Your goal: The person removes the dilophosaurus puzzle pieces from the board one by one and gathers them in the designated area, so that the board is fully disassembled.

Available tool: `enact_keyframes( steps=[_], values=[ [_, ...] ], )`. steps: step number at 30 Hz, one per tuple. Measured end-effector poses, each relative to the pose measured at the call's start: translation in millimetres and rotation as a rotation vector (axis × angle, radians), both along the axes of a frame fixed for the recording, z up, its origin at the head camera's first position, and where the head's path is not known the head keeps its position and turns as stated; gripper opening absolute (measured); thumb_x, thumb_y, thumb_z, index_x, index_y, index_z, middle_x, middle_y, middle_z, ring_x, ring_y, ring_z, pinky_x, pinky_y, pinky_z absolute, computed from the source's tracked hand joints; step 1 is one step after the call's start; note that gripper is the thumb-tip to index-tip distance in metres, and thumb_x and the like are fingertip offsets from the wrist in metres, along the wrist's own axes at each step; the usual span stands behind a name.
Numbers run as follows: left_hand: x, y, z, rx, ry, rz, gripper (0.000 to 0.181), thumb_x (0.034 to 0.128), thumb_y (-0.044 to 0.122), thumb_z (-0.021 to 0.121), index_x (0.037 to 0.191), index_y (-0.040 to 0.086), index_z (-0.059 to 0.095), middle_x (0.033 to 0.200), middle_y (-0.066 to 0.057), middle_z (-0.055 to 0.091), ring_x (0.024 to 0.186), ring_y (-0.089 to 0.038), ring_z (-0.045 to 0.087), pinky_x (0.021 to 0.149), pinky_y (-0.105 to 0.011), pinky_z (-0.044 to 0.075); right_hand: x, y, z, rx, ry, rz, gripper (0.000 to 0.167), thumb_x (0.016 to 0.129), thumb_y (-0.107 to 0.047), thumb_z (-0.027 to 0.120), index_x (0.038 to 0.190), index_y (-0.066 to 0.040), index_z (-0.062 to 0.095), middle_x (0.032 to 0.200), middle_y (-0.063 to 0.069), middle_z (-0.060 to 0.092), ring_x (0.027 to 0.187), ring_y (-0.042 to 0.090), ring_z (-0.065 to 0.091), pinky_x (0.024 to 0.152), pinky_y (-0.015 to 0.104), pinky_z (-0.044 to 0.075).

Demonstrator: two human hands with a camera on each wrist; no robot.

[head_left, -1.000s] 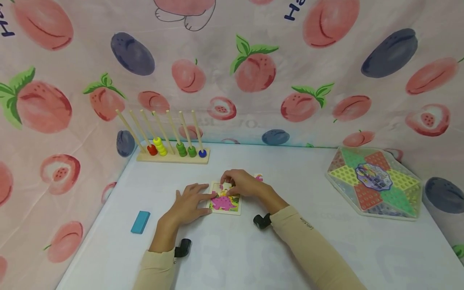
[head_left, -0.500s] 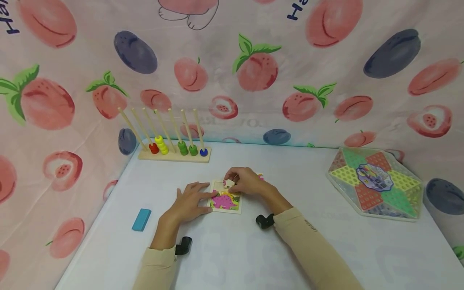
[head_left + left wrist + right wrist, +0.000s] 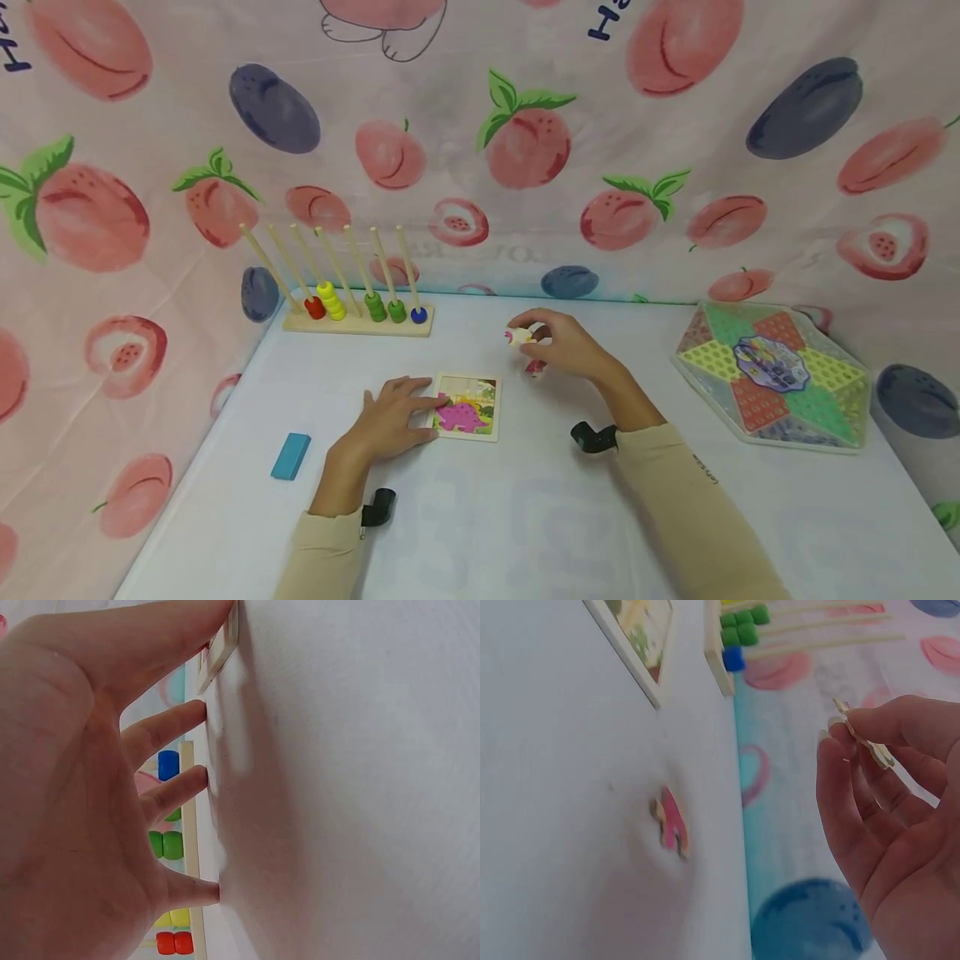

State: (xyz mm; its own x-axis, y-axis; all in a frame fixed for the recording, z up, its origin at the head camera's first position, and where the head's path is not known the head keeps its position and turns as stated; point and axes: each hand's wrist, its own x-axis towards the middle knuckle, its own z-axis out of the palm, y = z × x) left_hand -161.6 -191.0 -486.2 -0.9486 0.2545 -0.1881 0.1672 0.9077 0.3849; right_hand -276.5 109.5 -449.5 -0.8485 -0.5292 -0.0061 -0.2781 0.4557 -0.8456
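A small square wooden puzzle board with a pink dinosaur picture lies flat on the table. My left hand spreads its straight fingers at the board's left side, the index finger and thumb touching it. In the left wrist view, the other fingertips of this hand rest on the table. Beyond the board's upper right corner, my right hand pinches a white and pink puzzle piece above the table. Below it lies a loose pink puzzle piece, seen also as the pink piece in the right wrist view.
A wooden bead counting rack with upright pegs and coloured beads stands at the back left. A blue block lies left of my left hand. At the far right sits a hexagonal plastic case of coloured parts. A fruit-print cloth hangs behind.
My right hand has lifted the white and pink piece off the board and carried it up and to the right. My left hand has stayed at the board's left side.
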Motion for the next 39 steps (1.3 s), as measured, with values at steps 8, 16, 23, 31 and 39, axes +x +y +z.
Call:
enact_keyframes(
  steps=[8,16,23,31,39],
  values=[
    [0.6,-1.6,-1.6,-0.003,0.011,0.002,0.053,0.0907,0.036,0.075,0.142,0.032,0.061,0.163,-0.005,0.042,0.156,-0.040,0.026,0.115,-0.084,0.012,-1.8,37.0,-1.6,-0.041,-0.039,-0.049,0.034,0.091,-0.003,0.073,0.125,-0.002,0.065,0.125,0.019,0.061,0.094,0.037,0.071,0.071,0.030,0.064],
    [2.3,0.6,-3.9,0.027,0.034,-0.100,0.057,0.0929,0.029,0.074,0.146,0.017,0.057,0.161,-0.003,0.044,0.154,-0.030,0.032,0.125,-0.072,0.011,-1.6,58.4,-24.1,0.014,-0.118,-0.061,0.028,0.091,-0.003,0.070,0.118,0.002,0.069,0.119,0.022,0.063,0.083,0.028,0.071,0.071,0.033,0.065],
    [5.6,6.8,2.3,0.054,0.018,-0.127,0.058,0.0944,0.021,0.073,0.148,0.011,0.054,0.157,-0.006,0.049,0.152,-0.029,0.038,0.129,-0.063,0.013,-0.1,65.4,-37.8,0.091,-0.187,-0.086,0.028,0.091,-0.008,0.073,0.119,-0.002,0.069,0.111,0.018,0.066,0.074,0.016,0.067,0.067,0.031,0.063],
    [10.2,11.9,1.8,0.047,0.031,-0.152,0.061,0.0929,0.037,0.074,0.150,0.033,0.051,0.158,-0.008,0.048,0.153,-0.030,0.037,0.128,-0.065,0.014,-3.3,70.2,-45.6,0.114,-0.168,-0.090,0.030,0.092,-0.011,0.073,0.120,-0.004,0.066,0.114,0.018,0.062,0.071,0.017,0.063,0.062,0.029,0.060],
    [17.4,26.6,-8.2,-0.031,0.095,-0.168,0.063,0.0893,0.053,0.072,0.146,0.030,0.056,0.161,-0.011,0.042,0.152,-0.032,0.034,0.128,-0.066,0.014,-5.4,71.5,-50.5,0.163,-0.116,-0.116,0.035,0.092,-0.011,0.074,0.125,-0.003,0.063,0.114,0.019,0.064,0.067,0.018,0.062,0.061,0.028,0.060]
  ],
)
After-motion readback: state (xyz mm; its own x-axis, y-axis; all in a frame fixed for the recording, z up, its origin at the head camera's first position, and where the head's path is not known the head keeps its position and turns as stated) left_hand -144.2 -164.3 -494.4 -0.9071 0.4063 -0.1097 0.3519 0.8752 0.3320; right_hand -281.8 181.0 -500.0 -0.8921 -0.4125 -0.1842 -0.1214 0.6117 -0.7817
